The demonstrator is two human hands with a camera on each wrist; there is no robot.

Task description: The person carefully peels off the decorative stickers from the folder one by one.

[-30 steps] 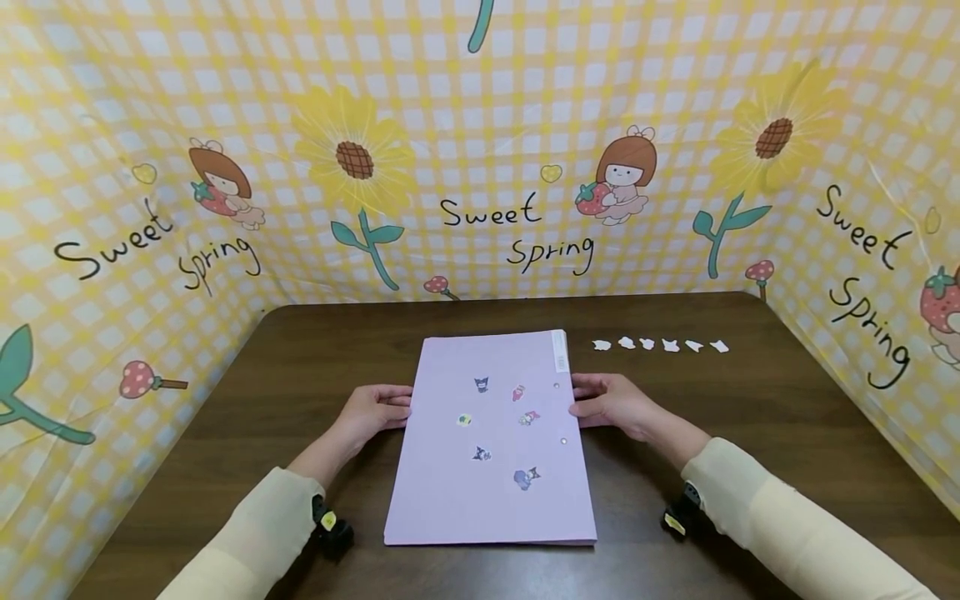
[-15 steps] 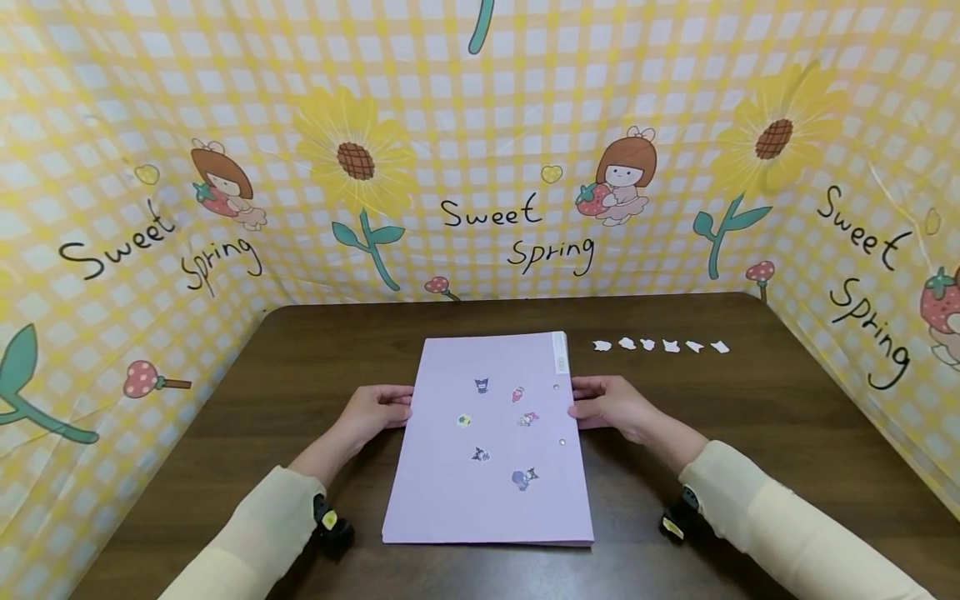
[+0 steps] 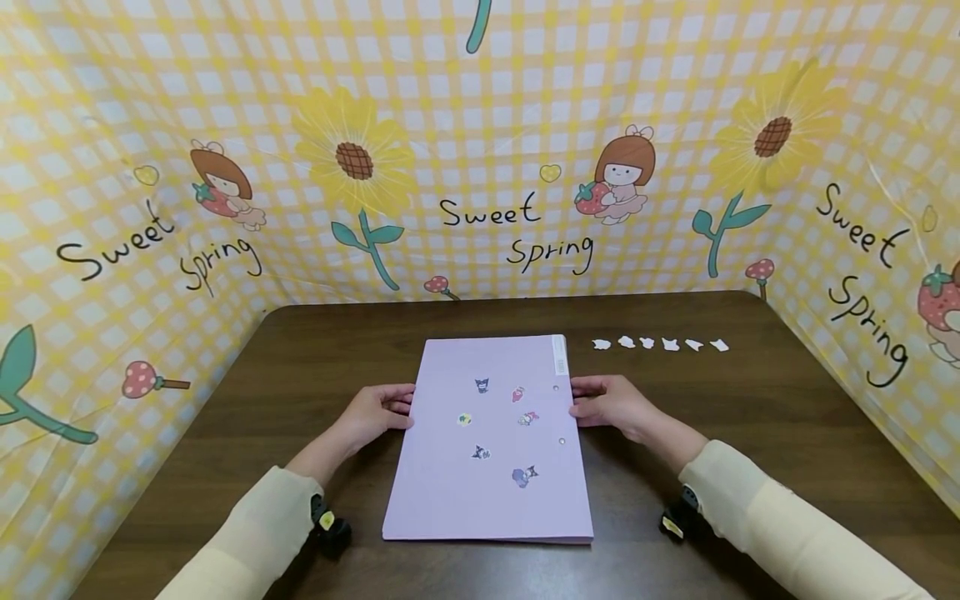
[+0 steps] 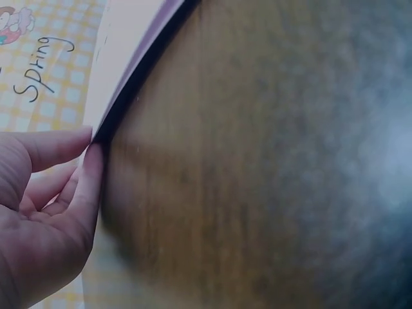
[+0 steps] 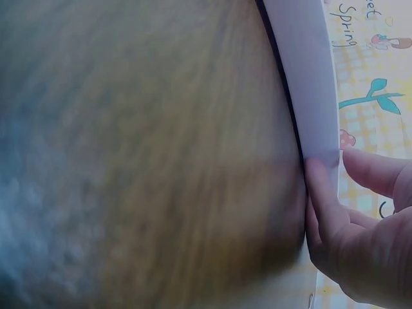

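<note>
Lilac folder [image 3: 489,433] — left hand [image 3: 375,412] pinching its nine-o'clock edge, right hand [image 3: 615,405] gripping at three o'clock, six white cutouts [image 3: 670,344] toward two o'clock

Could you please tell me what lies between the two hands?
The purple folder lies between the left hand and right hand, as the head view shows.

folder [image 3: 495,508]: smooth, matt | table [image 3: 315,350]: wood-grained | backdrop [image 3: 480,125]: creased cloth
</note>
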